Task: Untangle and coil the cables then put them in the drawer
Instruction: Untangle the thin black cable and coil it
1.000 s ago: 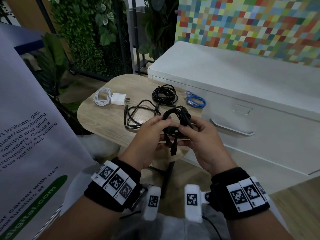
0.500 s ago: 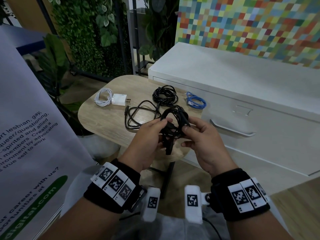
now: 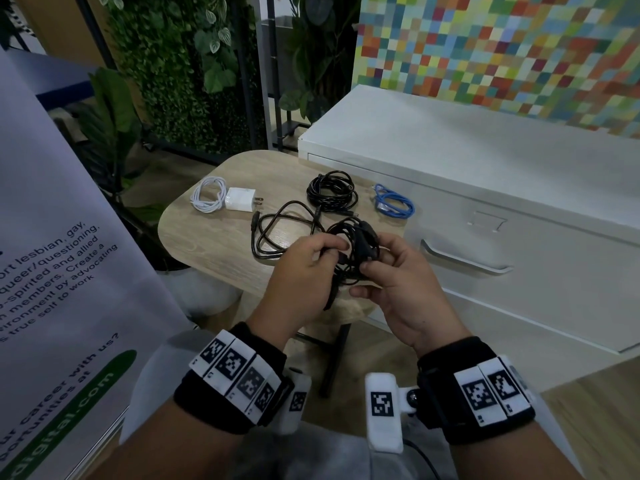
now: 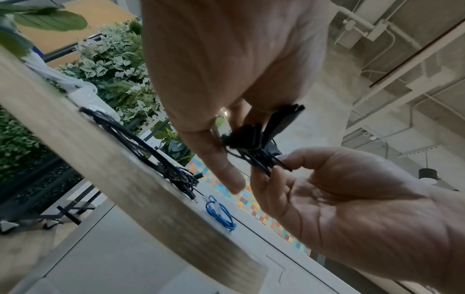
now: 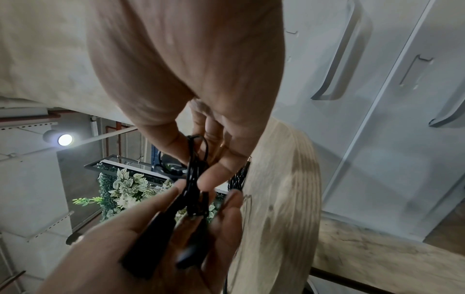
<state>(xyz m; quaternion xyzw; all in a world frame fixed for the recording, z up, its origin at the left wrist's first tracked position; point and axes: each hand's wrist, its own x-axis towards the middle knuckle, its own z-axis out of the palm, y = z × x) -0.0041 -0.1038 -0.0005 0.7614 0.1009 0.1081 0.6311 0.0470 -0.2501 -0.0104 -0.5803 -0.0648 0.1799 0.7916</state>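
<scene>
Five cables are showing: four lying on the desk [image 3: 207, 244], white [image 3: 207, 199], blue [image 3: 394, 204] and two black, and one black bundle [image 3: 356, 247] both hands are holding above its near edge. Left hand [image 3: 298, 275] and right hand [image 3: 398, 282] fingers are pinching it, hiding its middle; its plug is dangling.

Both hands meet on a bundle of thin black cable [image 5: 195, 179]: the right hand [image 5: 191, 83] pinches its loops from above, the left hand [image 5: 151, 248] holds plugs below, just beside the wooden worktop [image 5: 284, 199] edge, near white drawer fronts [image 5: 377, 139].
</scene>
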